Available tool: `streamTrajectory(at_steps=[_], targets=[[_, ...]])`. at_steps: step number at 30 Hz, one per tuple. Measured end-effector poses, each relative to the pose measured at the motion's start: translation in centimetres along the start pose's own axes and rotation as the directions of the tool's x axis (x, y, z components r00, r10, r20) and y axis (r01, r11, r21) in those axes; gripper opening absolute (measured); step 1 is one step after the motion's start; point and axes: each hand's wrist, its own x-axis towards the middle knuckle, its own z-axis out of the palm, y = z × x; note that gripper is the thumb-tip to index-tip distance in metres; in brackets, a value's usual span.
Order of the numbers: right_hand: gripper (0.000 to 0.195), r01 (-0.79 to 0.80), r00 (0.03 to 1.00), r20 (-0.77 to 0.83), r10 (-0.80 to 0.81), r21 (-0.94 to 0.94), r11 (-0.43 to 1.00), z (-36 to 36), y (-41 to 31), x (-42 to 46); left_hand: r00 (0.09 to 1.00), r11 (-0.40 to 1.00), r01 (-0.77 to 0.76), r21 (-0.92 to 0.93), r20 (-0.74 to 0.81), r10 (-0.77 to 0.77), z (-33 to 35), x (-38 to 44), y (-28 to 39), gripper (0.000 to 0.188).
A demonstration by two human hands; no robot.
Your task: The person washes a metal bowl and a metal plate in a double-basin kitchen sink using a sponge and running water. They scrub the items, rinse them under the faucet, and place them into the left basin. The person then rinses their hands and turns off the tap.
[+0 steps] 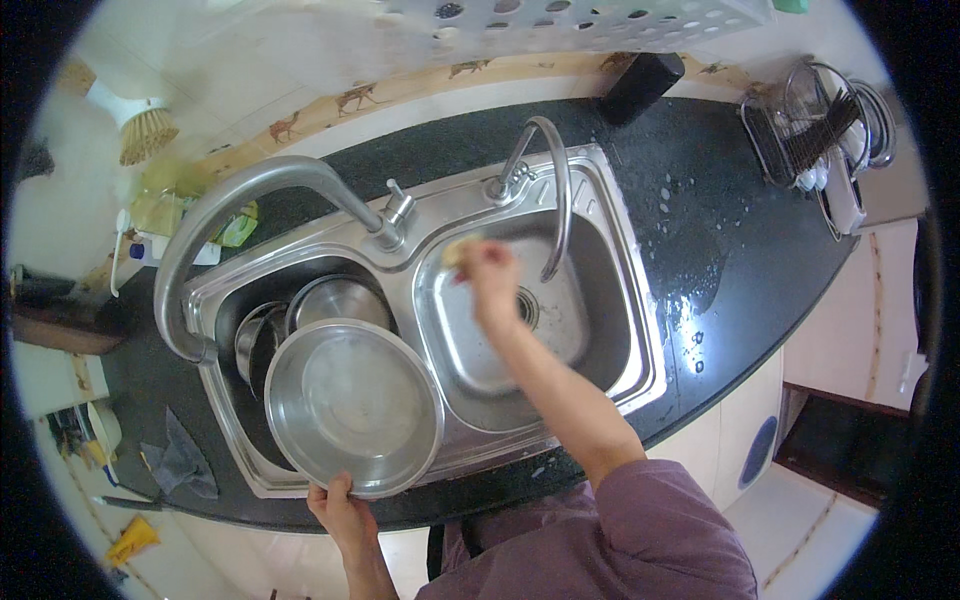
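My left hand [343, 511] grips the near rim of a stainless steel basin [364, 405], tilted over the front of the left sink bowl [240, 442]. Behind the basin, a metal pot [339, 298] and another metal vessel [253, 346] lie in that bowl. Over the right sink bowl [480, 409] is my right hand [489, 274], blurred, with its fingers closed on a pale yellowish thing [454, 253], apparently a sponge. The drain [527, 307] shows just beside my right wrist.
A large curved faucet [247, 176] arches over the left bowl, a thinner one [559, 172] over the right. Water drops lie on the dark countertop [675, 225]. A wire dish rack [787, 142] stands far right, a black box-like object [643, 86] at the back, a grey cloth [180, 457] at left.
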Motion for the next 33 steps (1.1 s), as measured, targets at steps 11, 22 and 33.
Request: streamTrajectory(at_steps=[11, 22, 33], targets=[[0.006, 0.534, 0.811, 0.210, -0.545, -0.644, 0.547, 0.7, -3.6, 1.0, 0.999, 0.999, 0.054, -0.007, -0.008, -0.054, -2.4, 1.5, -2.1, 0.027], [0.013, 0.509, 0.800, 0.592, -0.092, -0.591, 0.626, -3.1, -1.3, -12.9, 0.998, 0.993, -0.042, -0.110, -0.050, 0.036, 0.6, -1.1, -0.2, 0.020], [0.023, 0.643, 0.682, 0.731, -0.009, -0.594, 0.483, -2.7, -1.1, -11.0, 1.000, 0.998, 0.005, -0.065, -0.017, -0.006, -1.5, -2.2, -1.8, 0.025]])
